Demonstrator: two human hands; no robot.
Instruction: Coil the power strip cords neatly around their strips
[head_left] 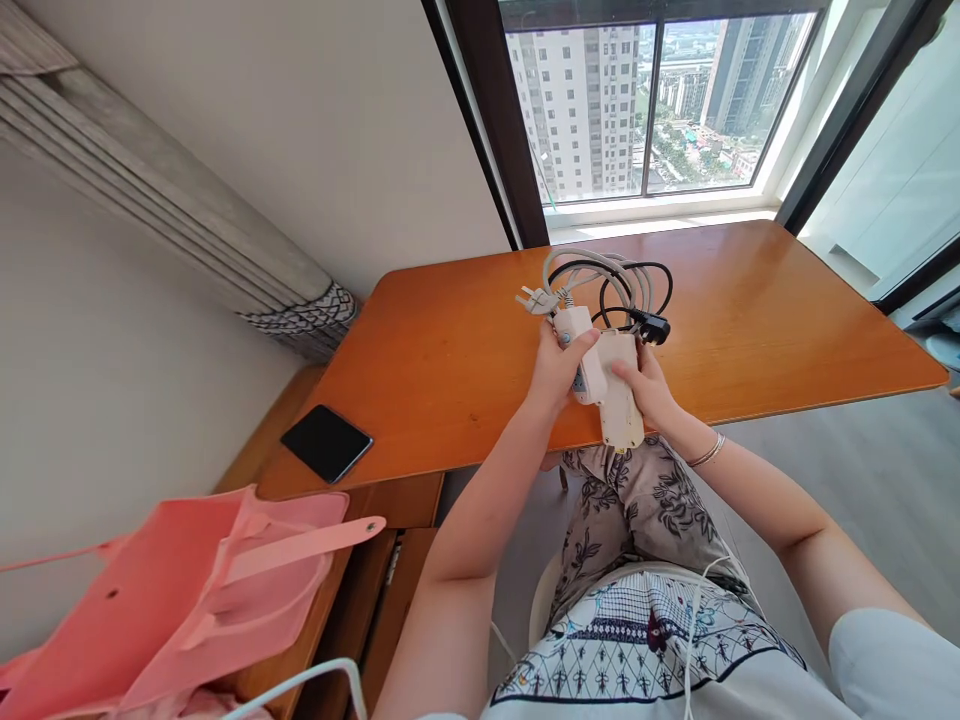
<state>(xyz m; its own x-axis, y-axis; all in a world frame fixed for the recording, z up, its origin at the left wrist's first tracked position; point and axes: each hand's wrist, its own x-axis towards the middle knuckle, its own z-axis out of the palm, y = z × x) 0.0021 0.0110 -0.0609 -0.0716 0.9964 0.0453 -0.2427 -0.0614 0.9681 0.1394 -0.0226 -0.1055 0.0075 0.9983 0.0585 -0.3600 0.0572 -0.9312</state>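
Note:
Two white power strips are held side by side over the near edge of the wooden table. My left hand (559, 362) is wrapped round the left power strip (583, 350), its thumb across the top. The right power strip (621, 400) reaches lower, and my right hand (646, 385) grips it with the thumb on its face. Beyond them lie looped white and black cables (600, 275). A white plug (538, 300) sticks out to the left, and a black plug (652, 328) sits at the right of the bundle.
The wooden table (450, 370) bears a black phone (327, 442) near its left corner. A pink bag (247, 590) is at the lower left. A window (645, 110) stands behind the table, and a curtain (187, 210) hangs at the left.

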